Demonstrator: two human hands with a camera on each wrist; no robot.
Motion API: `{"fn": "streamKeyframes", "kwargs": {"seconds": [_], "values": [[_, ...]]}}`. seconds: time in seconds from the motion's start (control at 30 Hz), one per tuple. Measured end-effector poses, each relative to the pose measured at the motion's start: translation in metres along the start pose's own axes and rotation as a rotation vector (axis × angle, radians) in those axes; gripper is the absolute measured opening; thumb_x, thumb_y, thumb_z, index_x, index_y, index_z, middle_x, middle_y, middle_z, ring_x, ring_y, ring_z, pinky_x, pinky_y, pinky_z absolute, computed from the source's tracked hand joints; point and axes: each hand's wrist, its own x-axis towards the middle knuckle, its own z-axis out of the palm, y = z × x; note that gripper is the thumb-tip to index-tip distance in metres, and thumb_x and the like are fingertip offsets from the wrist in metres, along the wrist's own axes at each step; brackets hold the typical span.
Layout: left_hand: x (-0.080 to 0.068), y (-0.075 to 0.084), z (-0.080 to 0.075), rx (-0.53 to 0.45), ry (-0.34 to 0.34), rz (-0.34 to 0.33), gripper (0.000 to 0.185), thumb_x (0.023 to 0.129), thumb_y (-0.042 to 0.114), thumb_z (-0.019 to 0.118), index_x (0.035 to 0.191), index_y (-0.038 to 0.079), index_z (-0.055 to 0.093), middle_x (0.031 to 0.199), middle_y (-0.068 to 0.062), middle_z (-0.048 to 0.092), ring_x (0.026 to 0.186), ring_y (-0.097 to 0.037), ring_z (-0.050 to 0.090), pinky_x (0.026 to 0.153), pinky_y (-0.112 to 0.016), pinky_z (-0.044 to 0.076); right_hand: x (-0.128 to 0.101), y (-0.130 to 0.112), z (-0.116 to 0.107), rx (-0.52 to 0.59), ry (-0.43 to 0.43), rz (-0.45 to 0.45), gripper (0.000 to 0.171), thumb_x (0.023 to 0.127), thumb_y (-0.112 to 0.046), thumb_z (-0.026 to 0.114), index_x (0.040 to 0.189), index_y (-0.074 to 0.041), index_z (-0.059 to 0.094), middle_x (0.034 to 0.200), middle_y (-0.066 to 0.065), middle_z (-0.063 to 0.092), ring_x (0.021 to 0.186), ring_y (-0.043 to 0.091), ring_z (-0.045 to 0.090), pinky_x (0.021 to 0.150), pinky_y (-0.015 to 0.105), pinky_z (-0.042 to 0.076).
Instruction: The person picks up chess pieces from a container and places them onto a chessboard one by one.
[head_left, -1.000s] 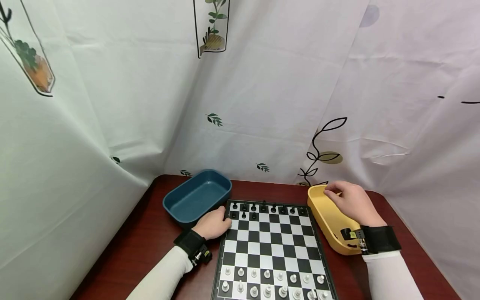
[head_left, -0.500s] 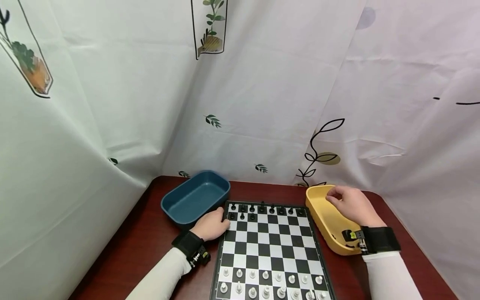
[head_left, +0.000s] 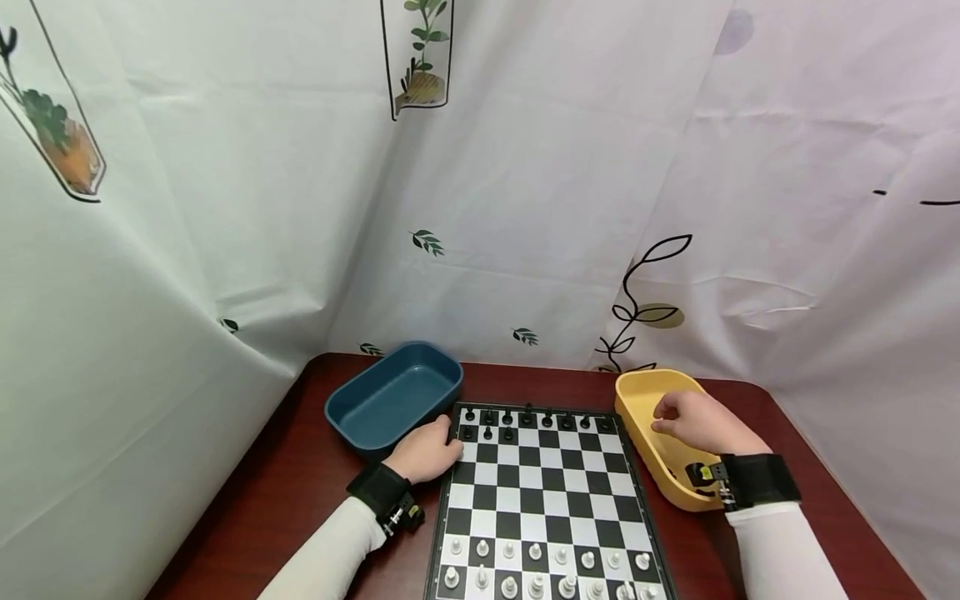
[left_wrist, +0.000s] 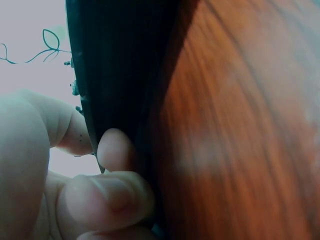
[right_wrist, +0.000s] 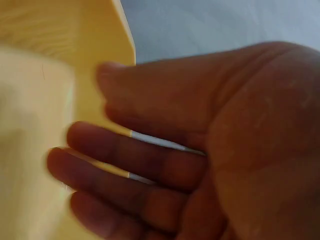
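A black-and-white chessboard [head_left: 540,492] lies on the dark red table [head_left: 300,467]. Black pieces [head_left: 525,414] stand along its far rows and white pieces [head_left: 536,567] along its near rows. My left hand [head_left: 453,446] rests at the board's far left edge. In the left wrist view its fingers [left_wrist: 115,150] curl against that black edge [left_wrist: 120,75]. My right hand [head_left: 663,419] hovers inside the yellow tray [head_left: 645,392]. The right wrist view is blurred; the fingers [right_wrist: 115,150] are loosely bent over the yellow wall [right_wrist: 35,150], with nothing visible between them.
An empty blue tray [head_left: 390,392] sits just left of the board's far corner, close to my left hand. A white printed curtain [head_left: 525,208] closes in the table at the back and on both sides. Bare wood [left_wrist: 240,125] lies left of the board.
My right hand has drawn back from the yellow tray's far rim toward its middle and dropped lower. The left hand has stayed on the board's edge.
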Motion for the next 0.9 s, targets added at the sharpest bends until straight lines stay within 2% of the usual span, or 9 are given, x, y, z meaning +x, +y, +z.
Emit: {"fn": "streamKeyframes", "kwargs": {"seconds": [0.1,0.2,0.43,0.7,0.9], "values": [[0.000,0.000,0.000,-0.001,0.009,0.004,0.048,0.102,0.027,0.060,0.137,-0.006,0.063,0.107,-0.013,0.071,0.081,-0.021,0.061,0.079,-0.044,0.053,-0.002,0.000,-0.001,0.043,-0.089,0.036,0.012,0.094,-0.016,0.085,0.094,-0.009,0.076,0.080,-0.001,0.068,0.074,0.017,0.060,0.068,0.039,0.050],[0.001,-0.002,0.001,0.003,0.010,0.009,0.048,0.102,0.027,0.060,0.137,-0.006,0.063,0.108,-0.013,0.071,0.082,-0.021,0.062,0.079,-0.044,0.053,-0.005,-0.001,-0.002,0.069,-0.142,0.060,0.013,0.092,-0.014,0.086,0.095,-0.008,0.076,0.077,0.000,0.067,0.071,0.018,0.060,0.066,0.039,0.050],[0.003,-0.002,0.002,-0.002,0.002,0.012,0.049,0.102,0.028,0.060,0.138,-0.005,0.063,0.109,-0.012,0.070,0.082,-0.020,0.061,0.080,-0.044,0.053,-0.009,-0.008,-0.001,0.096,-0.187,0.058,0.010,0.084,-0.005,0.082,0.091,-0.009,0.076,0.078,-0.002,0.068,0.070,0.017,0.060,0.067,0.038,0.051],[0.002,-0.003,0.003,-0.002,-0.005,0.010,0.045,0.103,0.028,0.059,0.135,-0.003,0.064,0.101,-0.009,0.067,0.080,-0.021,0.059,0.078,-0.043,0.050,-0.008,-0.007,0.006,0.104,-0.240,0.049,0.021,0.071,0.004,0.067,0.081,-0.014,0.074,0.069,-0.003,0.062,0.067,0.016,0.057,0.062,0.033,0.047],[0.002,-0.004,0.003,0.002,-0.002,0.000,0.045,0.103,0.028,0.059,0.135,-0.003,0.064,0.102,-0.009,0.067,0.081,-0.020,0.060,0.079,-0.044,0.051,-0.008,-0.005,0.009,0.108,-0.273,0.073,0.020,0.069,0.004,0.068,0.078,-0.013,0.073,0.067,-0.002,0.061,0.063,0.016,0.057,0.058,0.032,0.048]]}}
